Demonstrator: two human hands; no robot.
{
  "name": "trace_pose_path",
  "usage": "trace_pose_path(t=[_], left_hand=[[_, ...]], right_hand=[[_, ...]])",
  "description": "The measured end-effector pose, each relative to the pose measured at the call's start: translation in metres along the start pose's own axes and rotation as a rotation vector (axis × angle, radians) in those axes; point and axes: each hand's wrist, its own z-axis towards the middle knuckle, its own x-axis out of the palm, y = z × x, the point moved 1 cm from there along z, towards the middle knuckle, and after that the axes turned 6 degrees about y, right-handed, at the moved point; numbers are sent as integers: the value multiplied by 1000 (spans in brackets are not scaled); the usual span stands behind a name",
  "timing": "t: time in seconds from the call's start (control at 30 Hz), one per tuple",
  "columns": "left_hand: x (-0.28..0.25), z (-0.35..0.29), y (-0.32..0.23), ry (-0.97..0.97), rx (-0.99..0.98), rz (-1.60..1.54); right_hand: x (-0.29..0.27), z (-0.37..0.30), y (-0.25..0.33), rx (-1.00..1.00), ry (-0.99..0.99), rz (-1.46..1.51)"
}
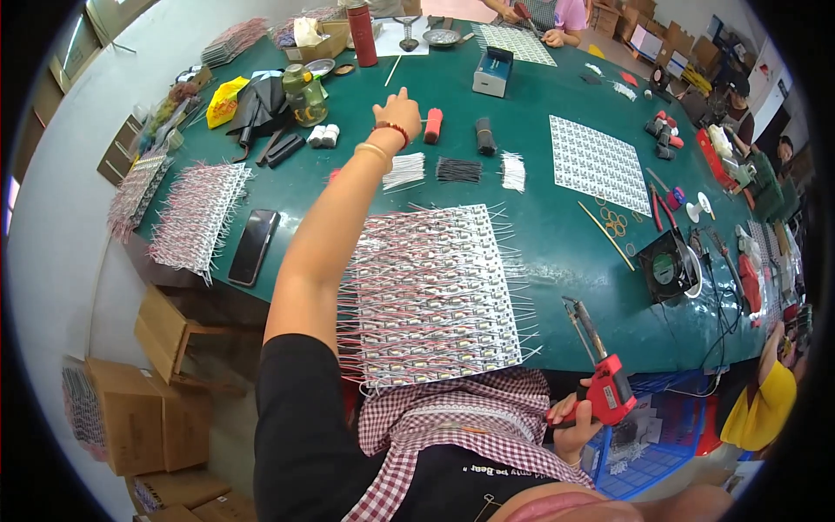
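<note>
My right hand [574, 428] is closed around the grip of a red soldering gun [611, 390], its metal tip pointing up over the table edge. My left hand [398, 115] is stretched far out across the table, fingers apart, with a beaded bracelet at the wrist. Just right of it stands a red bundle [433, 127], and I make out nothing in the fingers. Under my left forearm lies a panel of small circuit boards [439, 296] bristling with red and white wires. Beyond it are loose piles of white wires [404, 171], black wires [458, 170] and more white wires [513, 172].
A bare white board panel [600, 163] lies right of centre, near rubber bands [613, 222] and a small black fan [668, 265]. At left are a phone [254, 248] and wired panels [200, 217]. A bottle [304, 96] stands farther back; another person [544, 22] works opposite.
</note>
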Motion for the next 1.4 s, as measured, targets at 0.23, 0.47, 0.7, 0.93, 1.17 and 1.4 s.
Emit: trace_pose_path(t=[0.23,0.47,0.7,0.93,1.17,1.4], left_hand=[[11,31,-8,221,-130,18],[20,34,2,231,-147,-10],[23,29,8,195,-137,-8],[14,-3,2,33,44,25],[11,-151,-81,-88,678,-517],[26,-291,-119,57,734,-419]], right_hand=[[-7,-1,-9,-16,14,-14],[-13,3,-14,-32,39,7],[-4,6,-14,-32,52,21],[2,4,-13,-17,-6,118],[5,9,-7,-51,-26,161],[10,7,-4,-54,-21,189]])
